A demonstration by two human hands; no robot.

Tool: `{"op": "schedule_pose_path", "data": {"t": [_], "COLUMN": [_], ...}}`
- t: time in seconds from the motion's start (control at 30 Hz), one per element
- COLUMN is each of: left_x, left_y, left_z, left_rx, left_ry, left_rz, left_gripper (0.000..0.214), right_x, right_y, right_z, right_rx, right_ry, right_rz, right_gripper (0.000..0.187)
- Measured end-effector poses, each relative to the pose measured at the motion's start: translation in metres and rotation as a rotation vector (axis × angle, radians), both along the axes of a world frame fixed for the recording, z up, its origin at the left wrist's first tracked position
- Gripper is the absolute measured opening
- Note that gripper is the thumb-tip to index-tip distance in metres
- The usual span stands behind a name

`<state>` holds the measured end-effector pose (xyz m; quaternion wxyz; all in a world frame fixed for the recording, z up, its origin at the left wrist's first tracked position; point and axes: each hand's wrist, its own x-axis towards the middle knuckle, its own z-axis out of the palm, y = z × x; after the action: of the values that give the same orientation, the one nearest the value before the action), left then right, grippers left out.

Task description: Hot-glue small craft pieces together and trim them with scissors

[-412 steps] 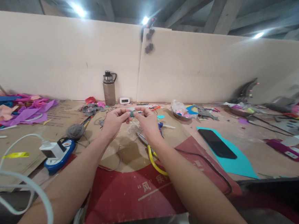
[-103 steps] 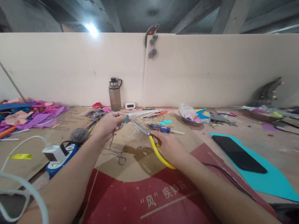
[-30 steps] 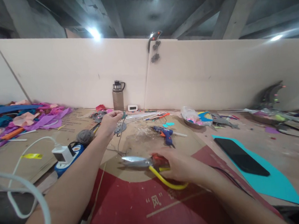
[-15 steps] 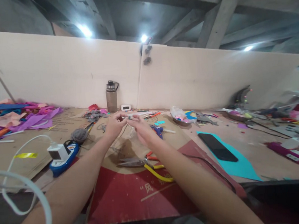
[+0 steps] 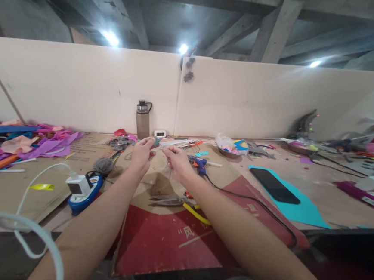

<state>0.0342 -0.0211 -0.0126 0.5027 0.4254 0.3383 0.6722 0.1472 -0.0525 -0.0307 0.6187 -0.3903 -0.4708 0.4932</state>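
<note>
The right hand (image 5: pixel 177 163) had left the yellow-handled shears (image 5: pixel 172 200) lying centre frame and rejoined the left hand (image 5: pixel 142 154). The left grip pinched a small teal piece (image 5: pixel 155 141). The right grip was pinched closed beside it, contents unclear.

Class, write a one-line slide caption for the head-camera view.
Left hand pinches a small teal piece, right hand close beside it; yellow-handled shears lie nearby on the cluttered cardboard-covered bench.
</note>
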Motion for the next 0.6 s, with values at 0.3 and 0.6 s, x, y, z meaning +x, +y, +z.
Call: {"op": "schedule_pose_path", "data": {"t": [0.3,0.6], "left_x": [0.005,0.000], "left_y": [-0.004,0.003], "left_z": [0.001,0.001], "left_rx": [-0.064,0.023], "left_ry": [-0.044,-0.043], "left_rz": [-0.232,-0.124], "left_gripper": [0.006,0.006], "right_x": [0.012,0.050], "right_y": [0.001,-0.004], "right_z": [-0.010,-0.008], "right_rx": [-0.084,0.159], "right_ry": [-0.152,-0.875], "right_rz": [0.031,-0.174], "right_gripper": [0.021,0.016]}}
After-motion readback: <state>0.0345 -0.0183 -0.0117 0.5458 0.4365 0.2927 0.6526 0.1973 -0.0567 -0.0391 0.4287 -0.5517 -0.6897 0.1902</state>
